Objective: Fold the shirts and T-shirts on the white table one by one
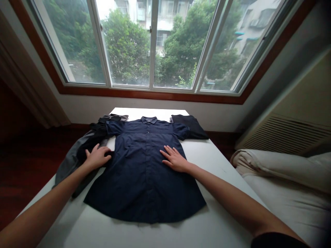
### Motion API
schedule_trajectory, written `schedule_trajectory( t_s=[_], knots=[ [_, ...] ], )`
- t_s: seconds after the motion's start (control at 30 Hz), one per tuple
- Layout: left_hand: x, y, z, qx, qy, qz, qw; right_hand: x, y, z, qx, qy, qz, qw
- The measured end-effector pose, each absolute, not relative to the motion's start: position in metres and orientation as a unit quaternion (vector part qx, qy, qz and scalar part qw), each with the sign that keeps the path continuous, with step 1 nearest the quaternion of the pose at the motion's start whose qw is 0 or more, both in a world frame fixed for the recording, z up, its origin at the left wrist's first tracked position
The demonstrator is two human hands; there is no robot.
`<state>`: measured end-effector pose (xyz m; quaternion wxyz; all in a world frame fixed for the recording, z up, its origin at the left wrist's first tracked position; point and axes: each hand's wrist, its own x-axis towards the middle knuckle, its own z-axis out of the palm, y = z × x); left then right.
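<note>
A dark navy short-sleeved shirt (139,172) lies spread front up on the white table, buttoned along its middle, collar toward the window. My right hand (176,159) rests on the right side of its body, palm down with fingers spread. Over at the shirt's left edge is my left hand (98,156), fingers apart, above a heap of grey and black clothes (74,158). Whether its fingertips touch the shirt or the heap, I cannot tell. The shirt's left sleeve in view overlaps that heap.
Folded dark clothing (196,127) sits at the table's back right corner, against the other sleeve. The white table (219,179) stands below a wide window (152,44). To the right are a pale cushioned seat (284,172) and a slatted panel (289,132).
</note>
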<state>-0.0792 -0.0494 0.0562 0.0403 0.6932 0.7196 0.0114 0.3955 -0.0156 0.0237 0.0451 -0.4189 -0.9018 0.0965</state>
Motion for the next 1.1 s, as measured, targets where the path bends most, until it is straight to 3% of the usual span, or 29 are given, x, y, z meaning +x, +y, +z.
schedule_trajectory(
  t_s=[0.23,0.4,0.47,0.6,0.67,0.87,1.1],
  knots=[
    [-0.107,-0.099,0.087,0.791,0.569,0.064,0.217,0.403,-0.049,0.026,-0.415,-0.904,0.096,0.040],
    [-0.141,-0.117,0.127,0.729,0.586,0.098,0.340,0.400,-0.057,0.025,-0.416,-0.903,0.089,0.050],
    [-0.152,-0.111,0.132,0.704,0.636,0.107,0.299,0.398,-0.058,0.026,-0.418,-0.902,0.088,0.053],
    [-0.155,-0.086,0.116,0.648,0.756,0.076,0.056,0.395,-0.059,0.027,-0.425,-0.900,0.090,0.049],
    [-0.147,-0.071,0.099,0.615,0.787,0.049,-0.015,0.394,-0.060,0.028,-0.429,-0.897,0.090,0.051],
    [-0.133,-0.042,0.061,0.616,0.785,-0.039,0.056,0.382,-0.075,0.035,-0.405,-0.908,0.092,0.060],
    [-0.171,-0.055,0.073,0.760,0.641,-0.060,0.085,0.344,-0.096,0.055,-0.241,-0.957,0.145,0.068]
  ],
)
